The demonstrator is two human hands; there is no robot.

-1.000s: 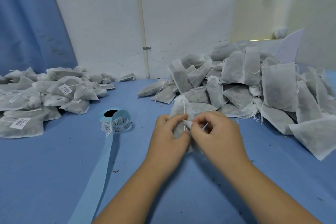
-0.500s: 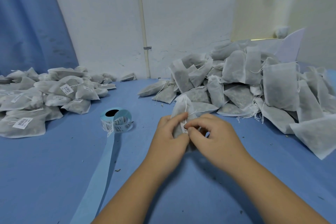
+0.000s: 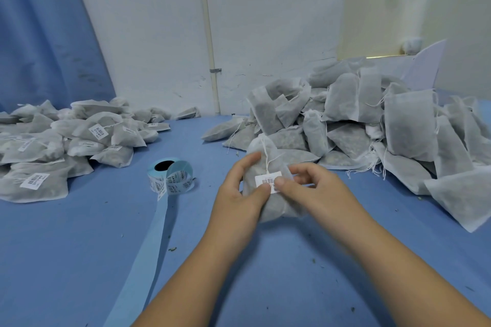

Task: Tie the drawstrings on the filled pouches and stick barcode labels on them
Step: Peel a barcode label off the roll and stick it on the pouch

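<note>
Now, with the left hand (image 3: pixel 239 194) gripping the pouch (image 3: pixel 276 210) at the centre of the counter (image 3: pixel 79 247) and the right hand (image 3: pixel 316 188) pinching it from three o'clock, both thumbs should probably rub the barcode label (image 3: pixel 267 180) flat, middle outward, without creases.

A scuffed white plaster wall (image 3: pixel 265 21) rose behind the blue cloth-covered table (image 3: pixel 79 247). A thin cream pipe (image 3: pixel 208 34) ran down it, held by a small grey clamp (image 3: pixel 215 70). A blue fabric curtain (image 3: pixel 39 34) hung left; a pale yellow panel (image 3: pixel 385 8) sat upper right.
</note>
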